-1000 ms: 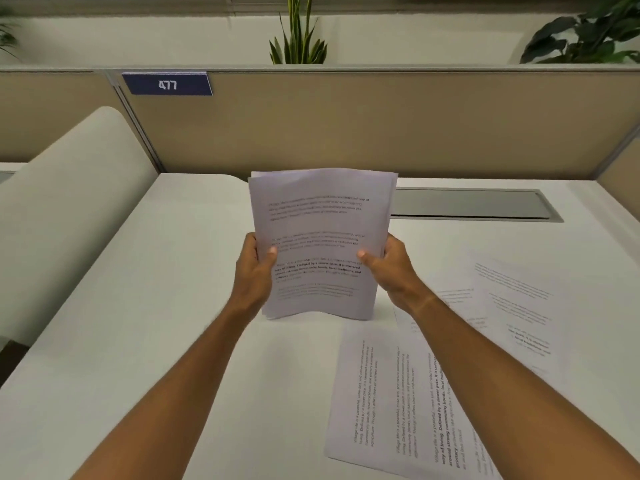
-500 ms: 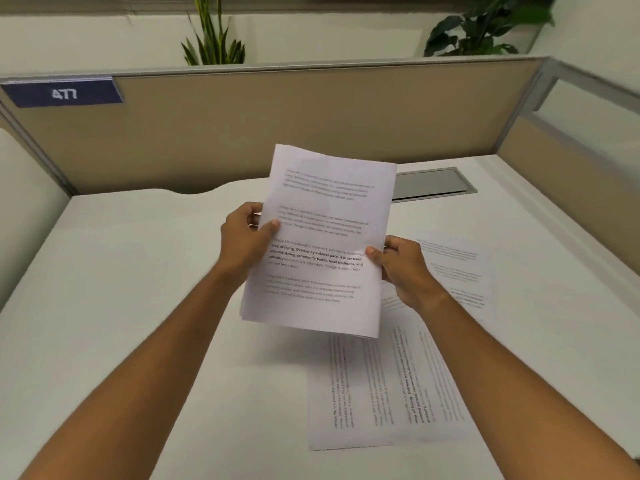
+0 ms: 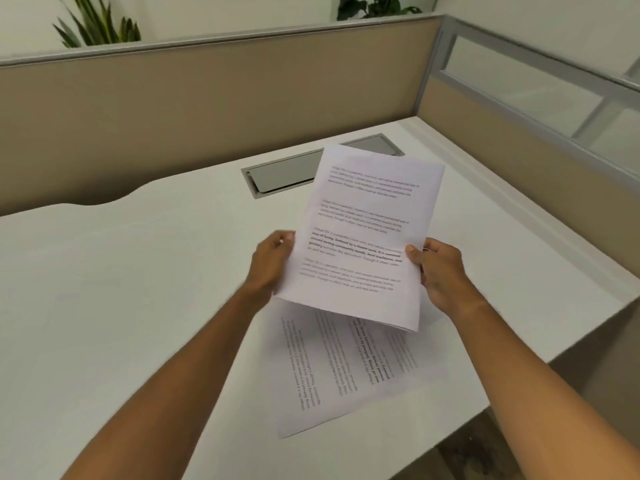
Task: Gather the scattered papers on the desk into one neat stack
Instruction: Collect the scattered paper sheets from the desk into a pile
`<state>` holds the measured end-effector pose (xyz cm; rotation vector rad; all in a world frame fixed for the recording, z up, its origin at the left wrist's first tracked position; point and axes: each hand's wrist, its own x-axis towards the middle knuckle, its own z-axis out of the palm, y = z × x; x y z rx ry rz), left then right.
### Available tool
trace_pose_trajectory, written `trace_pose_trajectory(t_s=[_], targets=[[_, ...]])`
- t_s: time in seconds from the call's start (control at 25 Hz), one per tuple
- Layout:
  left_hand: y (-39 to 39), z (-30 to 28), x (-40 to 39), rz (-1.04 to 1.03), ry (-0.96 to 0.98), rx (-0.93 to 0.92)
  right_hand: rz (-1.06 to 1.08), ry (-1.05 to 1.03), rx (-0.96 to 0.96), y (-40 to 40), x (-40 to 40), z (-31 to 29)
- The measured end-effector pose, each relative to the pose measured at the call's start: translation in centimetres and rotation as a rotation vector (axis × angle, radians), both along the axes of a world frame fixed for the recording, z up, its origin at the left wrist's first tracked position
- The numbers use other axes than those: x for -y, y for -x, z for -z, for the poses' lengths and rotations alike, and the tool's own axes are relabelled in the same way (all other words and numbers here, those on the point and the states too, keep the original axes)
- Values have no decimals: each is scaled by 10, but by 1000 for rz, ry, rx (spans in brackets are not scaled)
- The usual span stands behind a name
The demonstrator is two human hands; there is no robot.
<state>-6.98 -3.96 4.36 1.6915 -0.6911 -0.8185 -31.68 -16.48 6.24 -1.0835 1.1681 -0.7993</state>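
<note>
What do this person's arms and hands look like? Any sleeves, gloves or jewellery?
Both forearms are bare as far as the view reaches: no sleeves show. The left hand and right hand wear no gloves, and no watch or bracelet shows at either wrist. The picture is too soft to rule out a ring.

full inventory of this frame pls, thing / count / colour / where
held stack of papers: 1 bundle, white with printed text, lifted above the desk, tilted, gripped at both side edges
loose papers: at least 2 overlapping sheets, white with text, flat on the desk under the held stack
desk: 1, white, fills the lower frame
cable hatch: 1, grey, set in the desk at the back, partly hidden by the held stack
partition: beige panels with grey trim, back and right; right one has a glass strip
plants: 2, green, behind the back partition
left hand: 1, on the stack's left edge
right hand: 1, on the stack's right edge
</note>
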Motion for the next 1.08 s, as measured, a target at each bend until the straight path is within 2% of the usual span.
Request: trace_pose_trajectory(t_s=[0.16,0.28,0.52,0.6,0.88,1.0,1.08], targets=[[41,44,-1,352,-210,384,150,20,-27,64,3,9],[57,53,4,575,-475,754,235,-29,25,105,3,16],[53,45,7,730,-636,971,333,-131,124,134,16,20],[51,44,11,749,-682,968,340,-142,153,132,22,19],[58,44,13,665,-699,781,327,-137,172,133,34,16],[61,51,6,480,-625,647,339,-128,177,138,36,15],[65,56,-2,253,-558,485,341,-127,168,138,39,14]])
